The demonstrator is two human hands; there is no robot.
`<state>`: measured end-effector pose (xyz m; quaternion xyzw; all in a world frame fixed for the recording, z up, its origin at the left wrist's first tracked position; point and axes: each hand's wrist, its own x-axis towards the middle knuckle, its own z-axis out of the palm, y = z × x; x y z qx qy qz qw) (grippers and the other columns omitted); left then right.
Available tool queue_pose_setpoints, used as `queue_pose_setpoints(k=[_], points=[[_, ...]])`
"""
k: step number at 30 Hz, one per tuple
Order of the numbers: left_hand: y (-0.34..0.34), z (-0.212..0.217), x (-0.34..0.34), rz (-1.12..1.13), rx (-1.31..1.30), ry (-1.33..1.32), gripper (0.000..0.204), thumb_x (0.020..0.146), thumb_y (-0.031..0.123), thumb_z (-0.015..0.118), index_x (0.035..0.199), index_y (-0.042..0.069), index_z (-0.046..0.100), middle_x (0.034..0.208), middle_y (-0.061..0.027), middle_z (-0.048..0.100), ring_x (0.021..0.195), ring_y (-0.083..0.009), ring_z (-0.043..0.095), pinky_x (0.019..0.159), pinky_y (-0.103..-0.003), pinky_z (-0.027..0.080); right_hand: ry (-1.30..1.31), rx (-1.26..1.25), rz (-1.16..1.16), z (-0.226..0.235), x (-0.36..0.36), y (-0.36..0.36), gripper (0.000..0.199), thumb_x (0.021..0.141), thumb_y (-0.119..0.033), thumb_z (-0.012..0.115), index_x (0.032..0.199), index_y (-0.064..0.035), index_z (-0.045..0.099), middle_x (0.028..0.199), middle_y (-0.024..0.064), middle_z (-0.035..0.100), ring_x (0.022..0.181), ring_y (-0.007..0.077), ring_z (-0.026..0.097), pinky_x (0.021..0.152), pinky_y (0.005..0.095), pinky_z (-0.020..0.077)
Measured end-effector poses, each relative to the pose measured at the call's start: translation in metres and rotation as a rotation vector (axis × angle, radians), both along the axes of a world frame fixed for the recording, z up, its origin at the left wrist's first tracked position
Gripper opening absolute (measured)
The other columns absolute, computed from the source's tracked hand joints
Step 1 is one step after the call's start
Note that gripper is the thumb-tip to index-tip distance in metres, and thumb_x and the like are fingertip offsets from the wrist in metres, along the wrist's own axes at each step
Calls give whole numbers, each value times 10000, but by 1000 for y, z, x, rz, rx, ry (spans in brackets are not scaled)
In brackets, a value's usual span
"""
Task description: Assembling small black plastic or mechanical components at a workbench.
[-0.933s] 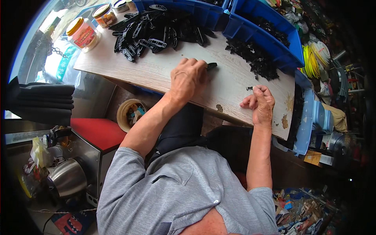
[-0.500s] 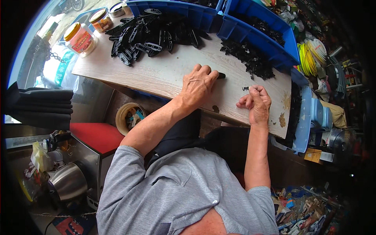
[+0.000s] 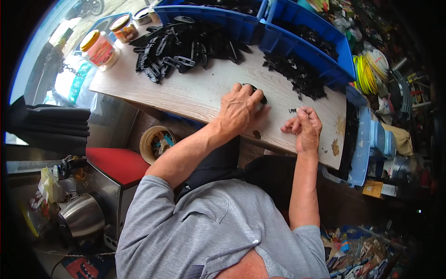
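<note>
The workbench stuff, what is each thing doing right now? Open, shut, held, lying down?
Left hand: palm down, grip closed over a black plastic part on the workbench.
Right hand: fingers curled, pinching a tiny black piece.
Yellow-lidded jar: upright, lid on.
Brown-lidded jar: upright, lid on.
Long black parts: lying in a loose heap.
Small black pieces: piled loose.
Blue bins: open-topped, holding black parts.

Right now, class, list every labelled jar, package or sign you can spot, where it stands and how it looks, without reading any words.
Large jar: far left corner of the wooden table, yellow lid, pink and white label.
Second jar: just behind it, brownish contents, pale lid, label band.
Small jar: beside the blue bin, dark with light lid.
Small box: right of the table, orange-brown.
No screens visible.
</note>
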<state>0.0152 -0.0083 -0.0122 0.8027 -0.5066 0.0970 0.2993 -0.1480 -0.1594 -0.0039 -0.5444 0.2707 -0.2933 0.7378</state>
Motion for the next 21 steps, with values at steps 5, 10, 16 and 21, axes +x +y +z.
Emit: queue_pose_setpoints(k=[5,10,16,21], points=[[-3,-3,-1,10,-93,53,173,817,178,677,945,101,589,929,-104,597,898,-319,577,704,-420,519,11,-24,3,-3,-2,-2,205,906,-209,679,1006,-75,560,536,29,512,545,181,614,517,375,590],[1,-7,1,25,-69,15,164,806,114,642,964,93,604,940,-98,610,911,-312,583,718,-392,535,15,-13,-14,-2,-4,2,189,913,-207,670,998,-82,555,534,29,509,537,184,613,507,378,586],[19,-5,10,106,-80,-50,169,796,141,677,948,81,631,966,-102,626,942,-309,569,778,-401,496,-14,0,-18,-4,-7,4,177,913,-199,673,997,-92,560,522,30,516,518,179,607,501,385,588],[22,-18,16,122,-147,8,186,754,104,709,921,88,627,960,-112,617,944,-319,565,829,-389,487,-32,-26,-24,-10,-9,-1,195,914,-220,671,1003,-92,554,519,30,505,527,203,608,546,401,571]])
